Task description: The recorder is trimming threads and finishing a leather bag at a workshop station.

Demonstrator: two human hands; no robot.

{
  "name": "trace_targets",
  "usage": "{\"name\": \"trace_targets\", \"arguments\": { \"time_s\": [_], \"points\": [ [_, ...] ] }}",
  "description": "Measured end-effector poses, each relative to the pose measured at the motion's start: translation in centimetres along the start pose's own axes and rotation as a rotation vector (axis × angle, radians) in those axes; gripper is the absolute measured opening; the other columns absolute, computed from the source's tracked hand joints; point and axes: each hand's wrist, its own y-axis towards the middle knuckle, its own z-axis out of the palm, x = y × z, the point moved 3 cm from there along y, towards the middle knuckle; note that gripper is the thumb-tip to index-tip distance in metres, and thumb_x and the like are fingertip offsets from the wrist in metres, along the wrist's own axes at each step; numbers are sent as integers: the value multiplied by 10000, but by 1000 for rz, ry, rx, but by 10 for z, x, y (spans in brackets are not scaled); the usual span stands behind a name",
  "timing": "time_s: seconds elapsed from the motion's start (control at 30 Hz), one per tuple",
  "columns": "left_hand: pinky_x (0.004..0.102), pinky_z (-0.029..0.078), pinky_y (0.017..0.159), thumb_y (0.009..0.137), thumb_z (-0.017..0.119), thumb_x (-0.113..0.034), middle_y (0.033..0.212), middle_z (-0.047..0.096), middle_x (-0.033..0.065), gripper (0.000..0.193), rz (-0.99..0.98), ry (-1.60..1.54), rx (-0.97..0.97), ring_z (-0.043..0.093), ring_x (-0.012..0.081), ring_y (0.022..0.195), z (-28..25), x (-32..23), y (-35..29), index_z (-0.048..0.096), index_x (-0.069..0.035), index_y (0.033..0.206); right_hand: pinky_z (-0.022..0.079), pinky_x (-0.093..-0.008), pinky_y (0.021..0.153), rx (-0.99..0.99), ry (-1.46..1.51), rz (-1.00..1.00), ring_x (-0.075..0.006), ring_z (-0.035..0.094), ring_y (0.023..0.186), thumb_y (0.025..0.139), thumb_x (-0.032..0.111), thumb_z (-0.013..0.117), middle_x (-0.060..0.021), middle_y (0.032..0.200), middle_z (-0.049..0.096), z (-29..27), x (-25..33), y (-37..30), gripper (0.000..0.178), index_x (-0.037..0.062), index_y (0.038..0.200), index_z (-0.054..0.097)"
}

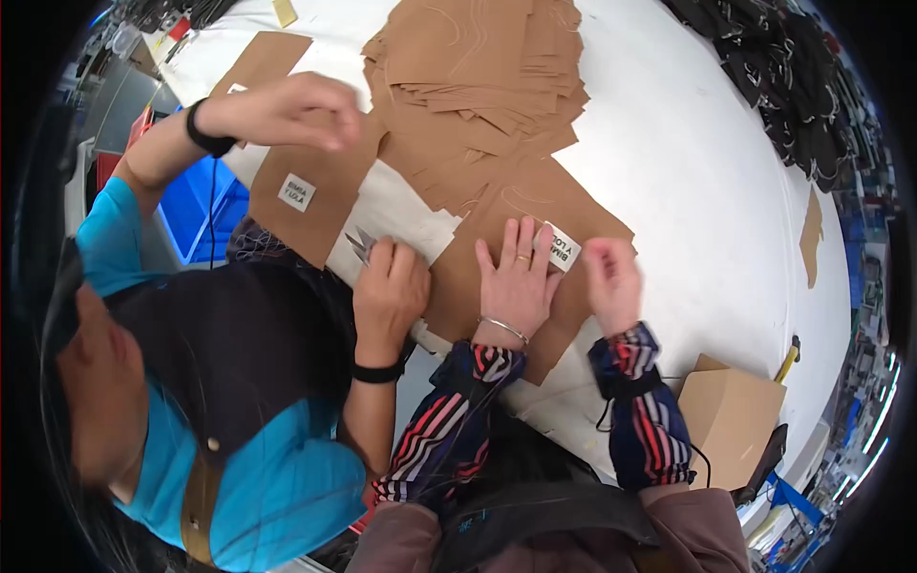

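My left hand [517,277] lies flat with fingers spread on a brown fabric piece [457,294], wearing a ring and a bangle. Its fingertips touch the edge of a white label [564,250] with dark print, which is partly covered. Just right of the label, my right hand [614,277] is raised over the fabric's edge, fingers curled together and slightly blurred. Whatever it pinches, if anything, cannot be made out. To the left, another brown fabric piece [320,205] carries a similar white label [297,192], in front of a co-worker.
A co-worker's hand [390,286] holds small metal snips [360,244]; their other hand [291,110] is raised. Brown pieces with loose threads are stacked [468,48] at the back. Black items [778,76] lie far right, a cardboard box [731,411] near right, a blue crate [202,215] left.
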Motion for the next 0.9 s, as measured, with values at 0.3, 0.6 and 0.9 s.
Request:
{"name": "trace_targets", "arguments": {
  "time_s": [0.3,0.6,0.9],
  "points": [
    [334,433,802,740,666,-256,952,559,83,308,861,-363,513,530,220,936,-75,62,168,591,-55,961,431,-342,730,-26,-135,8,-266,525,833,740,51,624,-128,902,543,-9,-19,6,192,35,921,560],
    [350,373,816,663,724,-301,910,556,63,368,963,-192,443,496,257,912,-62,59,166,568,-92,923,399,-393,734,163,-417,-45,-272,503,824,697,101,651,-73,803,544,-6,-19,53,180,66,833,539],
    [331,424,722,739,627,-153,783,530,48,130,912,-356,455,520,221,815,-94,77,138,520,-79,748,403,-373,649,-27,-400,-335,-275,510,740,708,73,624,-78,741,545,17,5,47,103,72,704,521]
  ]
}}
